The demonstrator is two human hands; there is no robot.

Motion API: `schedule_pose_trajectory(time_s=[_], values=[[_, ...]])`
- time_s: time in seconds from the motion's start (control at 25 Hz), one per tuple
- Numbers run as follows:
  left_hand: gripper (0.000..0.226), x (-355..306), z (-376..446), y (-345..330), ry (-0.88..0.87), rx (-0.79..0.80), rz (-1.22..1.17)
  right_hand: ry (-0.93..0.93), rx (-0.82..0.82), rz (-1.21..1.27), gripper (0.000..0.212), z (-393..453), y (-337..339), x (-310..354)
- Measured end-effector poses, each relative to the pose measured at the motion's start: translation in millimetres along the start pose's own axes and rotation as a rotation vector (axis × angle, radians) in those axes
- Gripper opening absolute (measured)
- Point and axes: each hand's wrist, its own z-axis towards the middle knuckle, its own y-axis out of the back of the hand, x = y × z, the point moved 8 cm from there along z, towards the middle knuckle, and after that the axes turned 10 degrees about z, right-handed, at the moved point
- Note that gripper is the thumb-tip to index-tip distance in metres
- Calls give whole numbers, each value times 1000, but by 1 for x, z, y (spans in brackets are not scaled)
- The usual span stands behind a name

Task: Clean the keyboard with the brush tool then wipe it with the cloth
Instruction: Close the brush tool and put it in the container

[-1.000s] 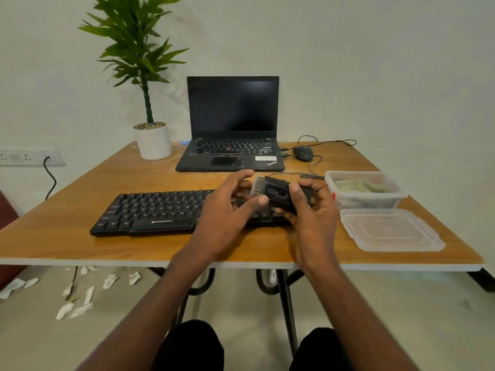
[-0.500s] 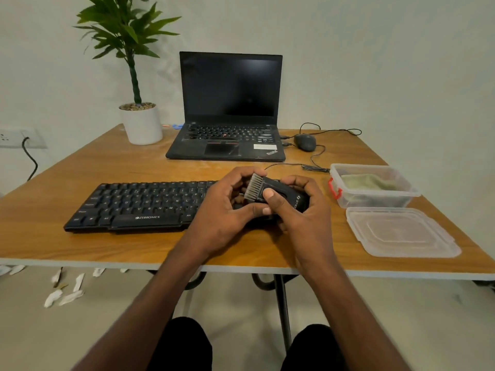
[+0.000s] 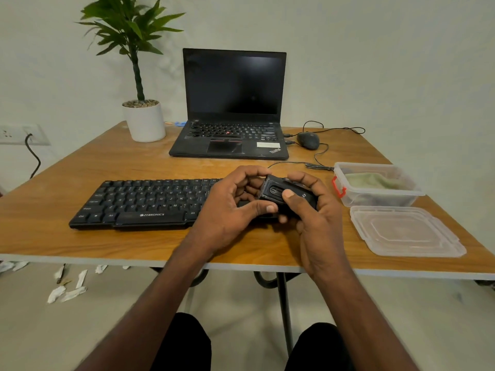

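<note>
A black keyboard (image 3: 144,203) lies along the near part of the wooden table (image 3: 80,167). Both hands hover over its right end. My right hand (image 3: 316,218) grips a black brush tool (image 3: 289,195), thumb resting on its top by the slider. My left hand (image 3: 227,210) holds the tool's left end, fingers curled around it and thumb under its near side. No bristles show at that end. A pale green cloth (image 3: 375,180) lies inside a clear plastic box (image 3: 345,194) to the right.
The box's clear lid (image 3: 404,231) lies near the table's front right corner. A black laptop (image 3: 230,108) stands open at the back, with a wired mouse (image 3: 308,140) to its right and a potted plant (image 3: 143,113) to its left. Paper scraps litter the floor at left.
The grey bristles seen at the tool's left end are no longer visible. My right thumb has moved onto the tool's top. Both hands stay over the keyboard's right end.
</note>
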Motion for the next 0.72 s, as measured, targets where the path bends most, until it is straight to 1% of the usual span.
schedule_pose_trajectory(time_s=[0.16,0.24,0.36,0.44,0.52,0.6,0.72], values=[[59,-5,-2,1,-9,-18,7,104,-42,-65,30,-3,-3,8],[58,-9,-2,4,-14,-45,38,148,-80,-66,36,-8,-4,15],[53,-15,-7,1,14,-128,80,113,-144,-44,52,-20,0,31],[49,-26,-17,-13,43,-206,81,154,-162,-88,55,-28,13,54],[48,-42,-25,-41,46,-240,90,205,-180,-243,49,-31,37,83],[49,-54,-24,-72,56,-235,103,220,-202,-467,41,-31,68,111],[52,-59,-5,-126,125,-114,132,185,-296,-813,36,-35,123,144]])
